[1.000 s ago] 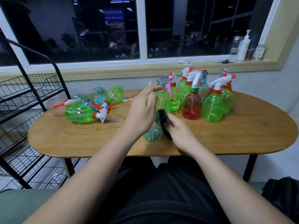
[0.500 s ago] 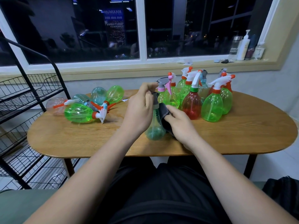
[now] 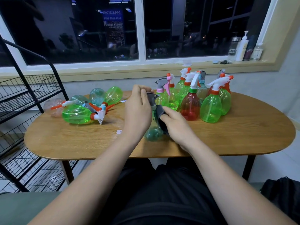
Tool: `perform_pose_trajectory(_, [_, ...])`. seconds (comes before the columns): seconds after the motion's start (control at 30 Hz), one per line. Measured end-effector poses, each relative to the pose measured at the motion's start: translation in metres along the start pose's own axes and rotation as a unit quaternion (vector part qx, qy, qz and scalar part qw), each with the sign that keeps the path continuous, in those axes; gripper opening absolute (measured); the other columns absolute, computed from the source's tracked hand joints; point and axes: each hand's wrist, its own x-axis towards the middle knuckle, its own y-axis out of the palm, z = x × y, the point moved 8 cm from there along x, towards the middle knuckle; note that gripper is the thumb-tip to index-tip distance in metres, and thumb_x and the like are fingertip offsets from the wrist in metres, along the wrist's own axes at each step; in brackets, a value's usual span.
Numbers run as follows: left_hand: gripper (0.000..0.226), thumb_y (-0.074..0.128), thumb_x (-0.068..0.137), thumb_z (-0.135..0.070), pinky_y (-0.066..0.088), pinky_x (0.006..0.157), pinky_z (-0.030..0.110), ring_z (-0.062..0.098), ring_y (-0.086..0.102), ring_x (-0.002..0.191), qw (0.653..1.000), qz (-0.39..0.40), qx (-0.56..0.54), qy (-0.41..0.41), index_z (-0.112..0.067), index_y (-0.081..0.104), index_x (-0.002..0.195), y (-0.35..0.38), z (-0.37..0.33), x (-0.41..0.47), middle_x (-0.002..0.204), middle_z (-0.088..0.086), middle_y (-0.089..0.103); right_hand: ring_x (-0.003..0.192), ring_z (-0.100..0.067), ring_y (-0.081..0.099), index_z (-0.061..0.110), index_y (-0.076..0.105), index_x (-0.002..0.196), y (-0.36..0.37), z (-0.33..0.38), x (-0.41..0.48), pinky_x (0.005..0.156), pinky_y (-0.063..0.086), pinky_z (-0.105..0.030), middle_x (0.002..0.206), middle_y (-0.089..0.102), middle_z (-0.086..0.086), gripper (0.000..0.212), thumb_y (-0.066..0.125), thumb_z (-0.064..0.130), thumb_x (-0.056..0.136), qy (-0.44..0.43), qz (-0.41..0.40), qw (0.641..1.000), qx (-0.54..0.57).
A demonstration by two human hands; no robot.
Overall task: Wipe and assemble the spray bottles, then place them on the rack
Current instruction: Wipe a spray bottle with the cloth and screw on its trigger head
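At the near middle of the oval wooden table [image 3: 243, 137], a teal spray bottle [image 3: 153, 134] stands roughly upright between the person's two hands. The left hand [image 3: 138, 111] is curled over the bottle's grey trigger head [image 3: 151, 99], thumb and fingers clasping it from above. The right hand [image 3: 177, 125] grasps a dark grey cloth [image 3: 159, 113] and presses it against the bottle's right side just below the neck, so that much of that side is hidden. Behind the hands, toward the table's far edge, a group of assembled bottles stands upright and close together. Among them are a red bottle [image 3: 190, 106] with a white head and green collar, and a large green bottle [image 3: 211, 109] just to its right with a white trigger and orange collar. More green and teal ones are packed behind, including one with a grey-and-pink head [image 3: 160, 85]. To the left of the hands, well apart from the upright group, several bottles lie on their sides in a loose heap. A lying green bottle [image 3: 78, 114] is nearest the front, its white-and-orange head pointing right. A clear pinkish bottle [image 3: 52, 105] lies at the far left, and teal and green ones lie behind. A small pale patch [image 3: 119, 132] shows on the tabletop just left of the left wrist. A black wire rack [image 3: 24, 95] stands on the floor just beside the table's left end. On the windowsill at the far right, a white pump bottle [image 3: 241, 47] stands among a few other containers.
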Motion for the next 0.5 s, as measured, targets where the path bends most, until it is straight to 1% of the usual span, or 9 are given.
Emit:
perform_pose_trajectory(0.03, [0.028,0.034,0.115,-0.025,0.055,0.089,0.037,0.008,0.070,0.098,1.000,0.001,0.000,-0.007,-0.018,0.060,0.113,0.001,0.000,0.001,0.106,-0.008,0.075,0.087,-0.026,0.058,0.018,0.065,0.105,0.003,0.001,-0.001,0.079,0.043,-0.041,0.100,0.068,-0.013,0.026,0.046,0.033,0.095,-0.012,0.000,1.000,-0.003])
perform_pose_trajectory(0.07, [0.027,0.034,0.115,-0.024,0.055,0.089,0.038,0.009,0.069,0.099,1.000,0.003,0.000,-0.013,-0.018,0.060,0.112,0.001,0.001,0.002,0.105,-0.007,0.075,0.096,-0.028,0.062,0.024,0.066,0.112,0.005,-0.001,-0.002,0.086,0.047,-0.043,0.104,0.070,-0.007,0.028,0.045,0.034,0.097,-0.014,0.002,1.000,-0.005])
perform_pose_trajectory(0.13, [0.027,0.034,0.114,-0.022,0.054,0.089,0.036,0.010,0.069,0.098,1.000,0.005,-0.002,-0.019,-0.016,0.061,0.111,0.000,-0.001,0.004,0.105,-0.005,0.074,0.115,-0.021,0.063,0.040,0.063,0.126,0.008,-0.012,-0.005,0.106,0.046,-0.047,0.117,0.072,0.008,0.032,0.045,0.039,0.100,0.006,0.009,1.000,-0.004])
perform_pose_trajectory(0.2, [0.028,0.034,0.114,-0.017,0.054,0.080,0.026,0.005,0.068,0.091,0.999,0.010,-0.010,-0.030,-0.014,0.061,0.109,-0.001,-0.002,0.006,0.102,-0.003,0.074,0.125,-0.013,0.060,0.050,0.062,0.128,0.007,-0.028,-0.010,0.115,0.043,-0.045,0.125,0.070,0.016,0.033,0.045,0.048,0.100,0.039,0.020,0.999,-0.016])
perform_pose_trajectory(0.23, [0.028,0.033,0.112,-0.014,0.052,0.073,0.020,0.003,0.068,0.086,0.999,0.015,-0.020,-0.042,-0.013,0.061,0.108,-0.001,-0.002,0.007,0.100,-0.001,0.074,0.125,-0.012,0.060,0.049,0.063,0.126,0.005,-0.036,-0.012,0.117,0.042,-0.046,0.125,0.070,0.016,0.034,0.045,0.052,0.097,0.058,0.024,0.998,-0.024])
perform_pose_trajectory(0.27, [0.029,0.033,0.111,-0.012,0.051,0.067,0.018,0.004,0.070,0.082,0.998,0.020,-0.035,-0.055,-0.013,0.061,0.106,-0.001,-0.001,0.008,0.098,0.001,0.074,0.124,-0.013,0.061,0.046,0.066,0.123,0.003,-0.042,-0.014,0.117,0.043,-0.049,0.124,0.071,0.015,0.036,0.045,0.054,0.095,0.074,0.027,0.996,-0.029])
perform_pose_trajectory(0.3, [0.029,0.032,0.109,-0.010,0.052,0.065,0.020,0.008,0.072,0.081,0.996,0.025,-0.052,-0.066,-0.013,0.061,0.104,0.001,0.001,0.008,0.096,0.004,0.075,0.122,-0.013,0.062,0.041,0.067,0.123,0.002,-0.047,-0.015,0.116,0.044,-0.050,0.123,0.071,0.014,0.038,0.046,0.054,0.095,0.085,0.034,0.995,-0.034])
perform_pose_trajectory(0.4, [0.029,0.032,0.103,-0.010,0.056,0.068,0.033,0.019,0.074,0.084,0.993,0.026,-0.081,-0.077,-0.016,0.060,0.099,0.003,0.004,0.010,0.099,0.010,0.074,0.118,-0.017,0.066,0.036,0.072,0.117,-0.001,-0.041,-0.013,0.113,0.047,-0.049,0.118,0.075,0.010,0.034,0.049,0.047,0.094,0.094,0.049,0.994,-0.026])
perform_pose_trajectory(0.5, [0.029,0.032,0.101,-0.011,0.056,0.067,0.034,0.022,0.074,0.084,0.992,0.024,-0.090,-0.083,-0.017,0.060,0.097,0.004,0.004,0.011,0.100,0.012,0.073,0.113,-0.026,0.069,0.027,0.075,0.109,-0.003,-0.028,-0.008,0.109,0.048,-0.050,0.111,0.078,-0.003,0.033,0.054,0.044,0.090,0.089,0.029,0.996,0.011])
